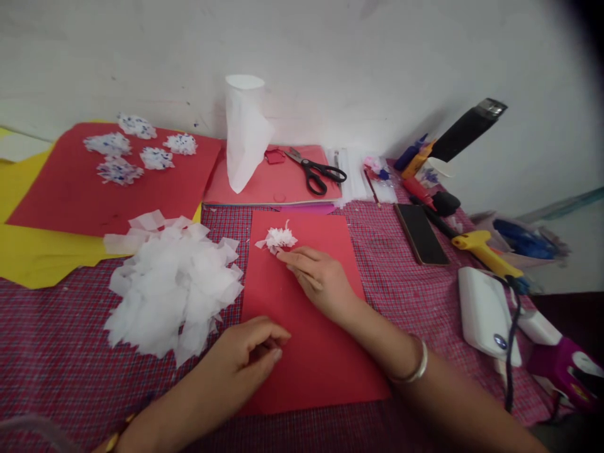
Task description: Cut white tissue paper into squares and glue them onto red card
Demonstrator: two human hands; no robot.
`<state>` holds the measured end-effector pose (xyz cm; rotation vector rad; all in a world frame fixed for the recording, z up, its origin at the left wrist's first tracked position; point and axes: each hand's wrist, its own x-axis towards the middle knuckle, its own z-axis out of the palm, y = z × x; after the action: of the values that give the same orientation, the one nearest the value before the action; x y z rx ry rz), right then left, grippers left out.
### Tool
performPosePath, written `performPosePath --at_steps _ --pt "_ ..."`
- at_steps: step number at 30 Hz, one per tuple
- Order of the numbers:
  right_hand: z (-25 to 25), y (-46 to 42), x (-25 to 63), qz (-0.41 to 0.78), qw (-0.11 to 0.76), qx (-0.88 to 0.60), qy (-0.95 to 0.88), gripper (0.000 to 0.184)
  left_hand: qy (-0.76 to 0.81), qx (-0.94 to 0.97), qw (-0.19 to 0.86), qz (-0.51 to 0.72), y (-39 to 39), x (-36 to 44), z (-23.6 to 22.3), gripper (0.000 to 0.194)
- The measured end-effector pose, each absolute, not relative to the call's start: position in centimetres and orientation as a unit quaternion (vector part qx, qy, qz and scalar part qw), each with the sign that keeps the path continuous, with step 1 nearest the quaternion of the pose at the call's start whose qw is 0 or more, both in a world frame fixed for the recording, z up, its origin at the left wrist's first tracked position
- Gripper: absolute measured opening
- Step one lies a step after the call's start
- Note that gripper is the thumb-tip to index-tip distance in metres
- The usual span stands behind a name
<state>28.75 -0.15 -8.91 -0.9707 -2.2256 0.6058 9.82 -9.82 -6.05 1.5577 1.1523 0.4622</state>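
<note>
A small ruffled white tissue-paper flower lies near the top of a red sheet. My right hand reaches over the sheet, its fingers stretched out, the fingertips at the flower's lower edge. Whether a scrap of tissue sits under those fingertips, I cannot tell. Lower on the left edge of the sheet rests my left hand, fingers loosely curled and the thumb apart from them, with nothing visible in it. Beside it on the left is a big heap of white tissue squares.
Several speckled paper flowers lie on another red sheet at back left. Scissors and a tall white paper roll are behind. To the right are a phone, a yellow glue gun and a white box with cables.
</note>
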Motion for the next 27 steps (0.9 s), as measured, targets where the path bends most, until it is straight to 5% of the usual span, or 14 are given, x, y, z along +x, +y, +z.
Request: performPosePath --at_steps 18,27 --pt "-9.1 -0.6 28.2 0.088 0.223 -0.409 -0.881 0.038 0.475 0.68 0.521 0.202 -9.8 9.9 -6.4 0.02" --pt "-8.9 -1.2 29.1 0.187 0.359 -0.369 -0.837 0.032 0.472 0.684 0.516 0.205 -9.9 9.9 -6.3 0.019"
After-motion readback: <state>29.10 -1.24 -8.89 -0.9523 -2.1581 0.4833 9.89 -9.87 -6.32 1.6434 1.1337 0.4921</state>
